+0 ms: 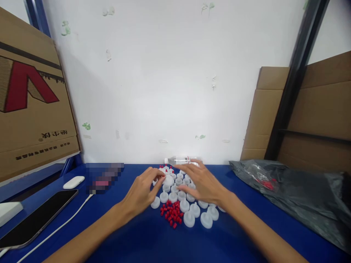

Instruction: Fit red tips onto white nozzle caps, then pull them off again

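Observation:
My left hand (143,188) is closed in a pinch at the left edge of a cluster of white nozzle caps (189,219). A bit of red shows at its fingertips, apparently a small red cap, right beside a white nozzle cap (168,181). Over the right part of the cluster, my right hand (204,182) hovers with thumb and fingers apart and nothing between them. Loose red caps (171,213) lie in a pile between the hands, nearer to me. At the back, several white nozzle caps carry red tips (166,171).
A clear plastic bottle (179,160) lies against the wall. On the left are a phone (38,215), a white earbud case (74,182), a cable (59,228) and a cardboard box (35,120). A grey plastic bag (301,204) with a clear bag of red pieces (267,182) lies right.

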Available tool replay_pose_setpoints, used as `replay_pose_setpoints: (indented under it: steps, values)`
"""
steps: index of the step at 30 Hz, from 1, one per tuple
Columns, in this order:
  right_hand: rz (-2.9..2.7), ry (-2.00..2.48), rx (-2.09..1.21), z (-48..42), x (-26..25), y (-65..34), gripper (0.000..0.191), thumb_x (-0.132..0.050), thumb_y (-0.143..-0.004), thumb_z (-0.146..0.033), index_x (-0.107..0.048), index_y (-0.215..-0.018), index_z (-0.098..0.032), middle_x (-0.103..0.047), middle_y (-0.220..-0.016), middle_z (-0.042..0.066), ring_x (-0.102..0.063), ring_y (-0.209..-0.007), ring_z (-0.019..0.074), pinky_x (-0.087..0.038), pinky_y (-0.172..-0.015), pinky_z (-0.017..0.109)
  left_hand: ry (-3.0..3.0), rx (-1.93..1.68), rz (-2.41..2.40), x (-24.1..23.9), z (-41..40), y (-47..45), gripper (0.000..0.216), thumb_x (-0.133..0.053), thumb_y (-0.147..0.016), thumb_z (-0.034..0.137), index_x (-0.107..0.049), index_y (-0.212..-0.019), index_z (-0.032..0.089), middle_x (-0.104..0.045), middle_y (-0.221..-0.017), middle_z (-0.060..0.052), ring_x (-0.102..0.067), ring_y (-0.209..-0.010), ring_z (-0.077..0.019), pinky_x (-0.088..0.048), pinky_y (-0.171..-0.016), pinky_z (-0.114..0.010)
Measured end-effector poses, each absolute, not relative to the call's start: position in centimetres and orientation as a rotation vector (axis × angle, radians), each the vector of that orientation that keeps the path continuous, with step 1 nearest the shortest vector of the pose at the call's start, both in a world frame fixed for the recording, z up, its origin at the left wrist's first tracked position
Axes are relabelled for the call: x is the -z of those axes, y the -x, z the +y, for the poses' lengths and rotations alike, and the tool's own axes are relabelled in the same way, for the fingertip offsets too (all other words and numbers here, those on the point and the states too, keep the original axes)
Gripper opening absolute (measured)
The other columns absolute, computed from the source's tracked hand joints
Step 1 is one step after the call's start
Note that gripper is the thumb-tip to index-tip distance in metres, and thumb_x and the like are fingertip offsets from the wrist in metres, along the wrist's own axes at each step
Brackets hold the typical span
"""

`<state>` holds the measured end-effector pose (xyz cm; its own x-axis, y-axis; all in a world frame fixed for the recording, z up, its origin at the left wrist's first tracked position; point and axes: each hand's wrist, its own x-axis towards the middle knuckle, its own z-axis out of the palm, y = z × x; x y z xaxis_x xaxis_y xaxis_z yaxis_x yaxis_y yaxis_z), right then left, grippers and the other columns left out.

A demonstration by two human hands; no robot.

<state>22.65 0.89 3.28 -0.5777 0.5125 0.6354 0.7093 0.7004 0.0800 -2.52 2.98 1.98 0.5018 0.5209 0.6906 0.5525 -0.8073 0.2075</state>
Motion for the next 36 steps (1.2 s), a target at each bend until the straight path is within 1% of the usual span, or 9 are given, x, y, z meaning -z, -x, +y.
replay_pose_setpoints:
  steps: [2,5,7,13,18,21,25,30,36]
  values:
    - [-2.373,0.824,0.423,0.4,-2.8,-21.3,0.058,-0.06,-0.093,-0.054,-0.046,-0.139,-0.022,-0.066,-0.125,0.01,-0.061,-0.113,0.0238,-0.033,-0.11,0.047,2.699,1.277,-0.777,-1.4,2.5,2.0,0.016,-0.044,-0.103,0.026,-0.058,-0.099,0.019,-0.064,-0.09,-0.004,-0.059,-0.084,-0.017,-0.047,-0.072,-0.029]
    - [-2.364,0.753,0.479,0.1,-2.3,-20.3,0.028,-0.056,-0.099,-0.043,-0.06,-0.116,-0.02,-0.071,-0.101,0.006,-0.067,-0.093,0.02,-0.039,-0.102,0.044,2.686,1.271,-0.674,-0.7,2.1,1.5,0.011,-0.045,-0.102,0.021,-0.056,-0.099,0.019,-0.064,-0.092,-0.005,-0.058,-0.087,-0.0179,-0.047,-0.074,-0.03]
    - [-2.361,0.73,0.534,0.0,-2.0,-20.1,0.021,-0.054,-0.1,-0.037,-0.062,-0.108,-0.02,-0.071,-0.093,0.005,-0.067,-0.085,0.019,-0.041,-0.099,0.043,2.652,1.202,-0.687,-0.5,2.0,1.5,0.008,-0.047,-0.101,0.023,-0.054,-0.1,0.019,-0.064,-0.092,-0.006,-0.057,-0.087,-0.0192,-0.047,-0.074,-0.031]
    - [-2.4,0.695,0.639,0.3,-1.9,-20.0,0.021,-0.056,-0.099,-0.037,-0.063,-0.109,-0.019,-0.071,-0.094,0.005,-0.066,-0.085,0.0194,-0.042,-0.097,0.043,2.588,0.877,-0.758,-0.6,1.8,1.1,0.02,-0.036,-0.102,0.02,-0.049,-0.086,0.02,-0.06,-0.084,-0.005,-0.049,-0.082,-0.0212,-0.041,-0.062,-0.031]
    - [-2.274,0.896,0.764,2.3,-3.0,-23.8,0.017,-0.057,-0.099,-0.025,-0.064,-0.114,-0.022,-0.072,-0.11,0.008,-0.066,-0.098,0.0219,-0.04,-0.098,0.044,2.584,1.112,-0.854,-1.7,1.4,1.7,0.029,-0.03,-0.103,0.019,-0.043,-0.077,0.02,-0.049,-0.071,-0.002,-0.043,-0.073,-0.0187,-0.036,-0.061,-0.031]
    - [-2.035,1.242,0.683,3.8,-3.6,-28.1,0.016,-0.056,-0.098,-0.029,-0.063,-0.111,-0.022,-0.073,-0.105,0.006,-0.067,-0.094,0.0225,-0.041,-0.096,0.042,2.677,1.067,-0.787,-2.3,1.0,1.8,0.027,-0.033,-0.103,0.02,-0.046,-0.079,0.019,-0.052,-0.076,-0.003,-0.043,-0.077,-0.0189,-0.038,-0.067,-0.033]
    - [-1.764,1.814,0.482,5.4,-2.9,-32.9,0.023,-0.054,-0.097,-0.036,-0.062,-0.11,-0.02,-0.07,-0.082,0.005,-0.066,-0.079,0.0239,-0.044,-0.076,0.034,2.852,0.825,-0.712,-2.0,0.3,1.2,0.015,-0.044,-0.099,0.022,-0.054,-0.088,0.019,-0.059,-0.089,-0.006,-0.048,-0.089,-0.0214,-0.043,-0.074,-0.035]
    - [-1.839,1.925,0.347,6.8,-0.5,-35.3,0.017,-0.062,-0.089,-0.034,-0.07,-0.088,-0.019,-0.071,-0.095,0.01,-0.065,-0.092,0.0254,-0.042,-0.072,0.03,2.909,0.729,-0.696,-1.3,-0.3,0.6,0.015,-0.049,-0.097,0.022,-0.061,-0.087,0.02,-0.059,-0.088,-0.006,-0.051,-0.09,-0.0223,-0.045,-0.074,-0.035]
    - [-1.943,1.961,0.13,7.3,0.7,-35.6,0.028,-0.061,-0.09,-0.047,-0.073,-0.086,-0.022,-0.073,-0.08,0.004,-0.067,-0.074,0.0193,-0.04,-0.063,0.025,2.849,0.8,-0.811,-1.5,1.3,1.4,0.019,-0.045,-0.099,0.022,-0.064,-0.098,0.02,-0.061,-0.095,-0.007,-0.051,-0.095,-0.0232,-0.046,-0.09,-0.041]
